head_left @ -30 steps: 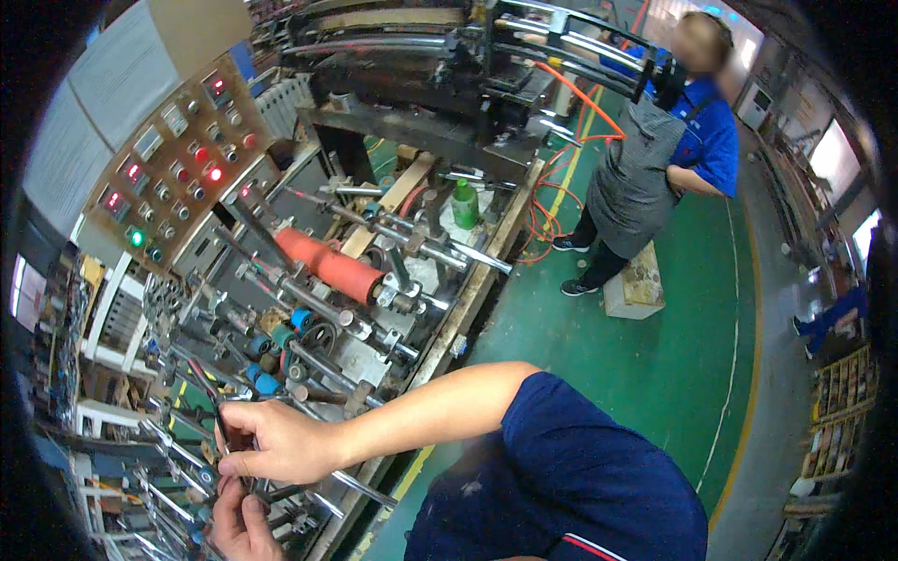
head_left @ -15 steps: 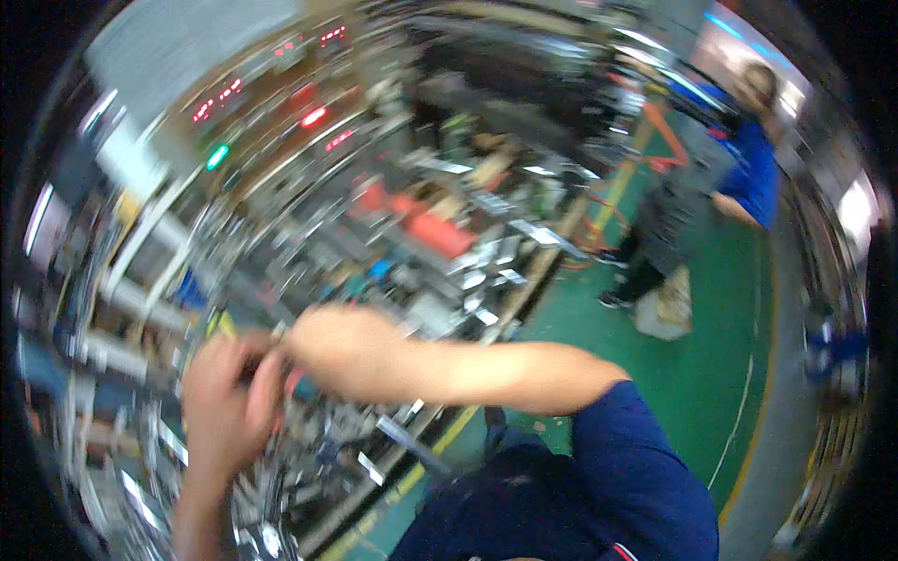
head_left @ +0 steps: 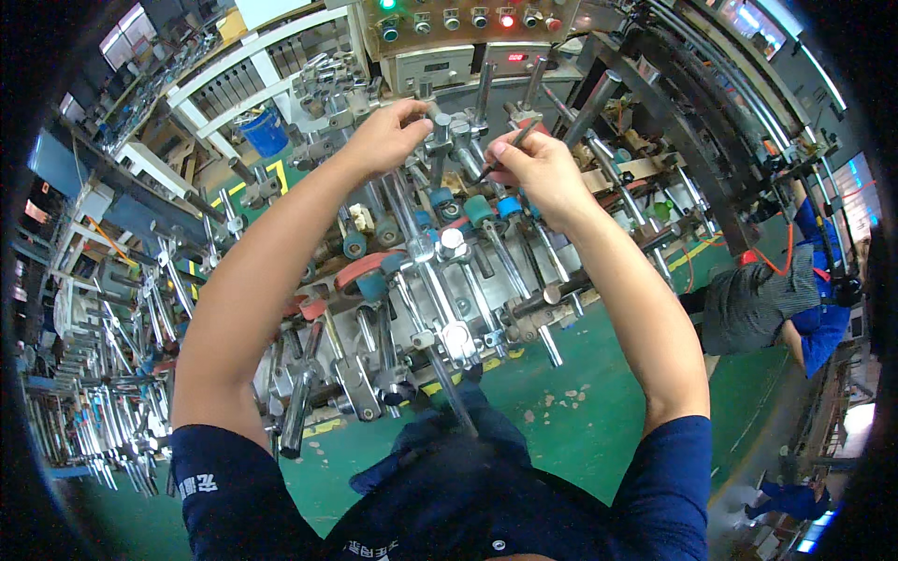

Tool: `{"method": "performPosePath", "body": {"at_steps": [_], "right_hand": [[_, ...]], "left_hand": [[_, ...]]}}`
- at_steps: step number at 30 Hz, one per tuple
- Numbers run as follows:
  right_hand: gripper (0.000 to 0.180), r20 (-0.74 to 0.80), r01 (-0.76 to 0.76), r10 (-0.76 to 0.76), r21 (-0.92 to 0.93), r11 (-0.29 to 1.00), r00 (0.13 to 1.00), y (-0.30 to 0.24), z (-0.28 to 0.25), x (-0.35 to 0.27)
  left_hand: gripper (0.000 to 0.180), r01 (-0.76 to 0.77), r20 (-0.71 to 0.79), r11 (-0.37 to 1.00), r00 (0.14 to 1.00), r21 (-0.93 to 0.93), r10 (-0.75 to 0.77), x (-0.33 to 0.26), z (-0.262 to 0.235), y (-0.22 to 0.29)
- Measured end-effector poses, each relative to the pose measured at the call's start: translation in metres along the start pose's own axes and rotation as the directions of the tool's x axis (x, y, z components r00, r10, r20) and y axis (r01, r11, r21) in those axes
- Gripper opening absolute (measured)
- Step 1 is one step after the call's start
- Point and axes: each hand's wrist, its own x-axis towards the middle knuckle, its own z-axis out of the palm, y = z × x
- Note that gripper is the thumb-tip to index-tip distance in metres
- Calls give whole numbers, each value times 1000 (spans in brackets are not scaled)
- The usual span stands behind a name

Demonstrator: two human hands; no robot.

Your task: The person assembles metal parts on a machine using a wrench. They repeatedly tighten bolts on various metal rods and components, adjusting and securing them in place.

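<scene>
My right hand [head_left: 545,176] grips a slim dark rod-like tool [head_left: 510,150] between thumb and fingers, its lower tip slanting down toward the metal fittings. My left hand [head_left: 391,137] is at the far side of the machine, fingers bent and thumb close to the index finger. Beside its fingertips stands a metal clamp block [head_left: 442,133] on a rod; whatever those fingers hold is hidden. Below and between my hands are shiny chrome rods [head_left: 400,208], a teal roller [head_left: 478,209], a blue roller [head_left: 508,206] and a red belt [head_left: 360,271].
A control panel [head_left: 468,33] with knobs and lit lamps stands beyond my hands. A blue bucket [head_left: 264,133] is at the far left. Many metal rods [head_left: 112,374] crowd the left. On the right, a person in blue [head_left: 816,280] stands near a dark machine frame [head_left: 687,122].
My view has turned toward the control panel and steadied. My arms, crossed close together before, now reach forward and apart over the rods. The dark tool now shows in my right hand.
</scene>
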Motion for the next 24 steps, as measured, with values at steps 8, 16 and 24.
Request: {"method": "performPosePath", "body": {"at_steps": [8, 16, 24], "right_hand": [[15, 15, -39, 37, 244, 969, 999, 44, 22, 49], [17, -19, -66, 81, 415, 907, 997, 70, 27, 67], [16, -5, -99, 121, 548, 830, 993, 73, 29, 71]], "left_hand": [[49, 443, 262, 843, 890, -304, -373, 46, 18, -27], [56, 382, 230, 866, 919, -322, -320, 37, 26, -19], [51, 389, 206, 852, 919, -350, -336, 37, 27, -19]]}}
